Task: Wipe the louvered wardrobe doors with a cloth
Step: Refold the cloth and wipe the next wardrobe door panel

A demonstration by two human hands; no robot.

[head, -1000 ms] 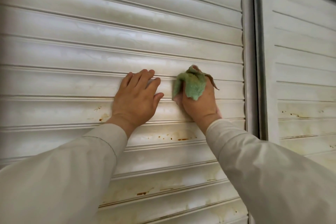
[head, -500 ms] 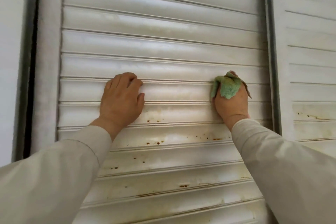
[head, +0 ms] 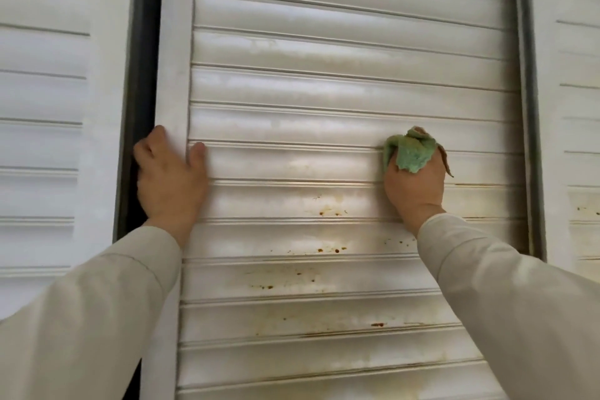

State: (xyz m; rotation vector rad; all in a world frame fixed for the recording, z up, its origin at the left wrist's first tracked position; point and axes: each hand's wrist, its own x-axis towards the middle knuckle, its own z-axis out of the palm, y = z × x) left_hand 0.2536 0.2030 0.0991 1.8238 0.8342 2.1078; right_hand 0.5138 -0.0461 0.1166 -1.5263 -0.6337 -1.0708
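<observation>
Gripping the crumpled green cloth point(head: 409, 153) in a bunched fist, my right hand point(head: 414, 185) presses it against a slat at centre right of the frame, on the white louvered wardrobe door point(head: 324, 91) that fills the middle. Over at centre left, my left hand point(head: 170, 178) is on that door's left frame edge, fingers curled round it into the dark gap, thumb lying on the slats; how far the fingers reach behind I can't quite see. Brown rust-like specks point(head: 328, 249) dot the lower slats between my pale sleeves. A second white louvered panel point(head: 48, 107) sits at far left, a third point(head: 578, 107) at far right.
</observation>
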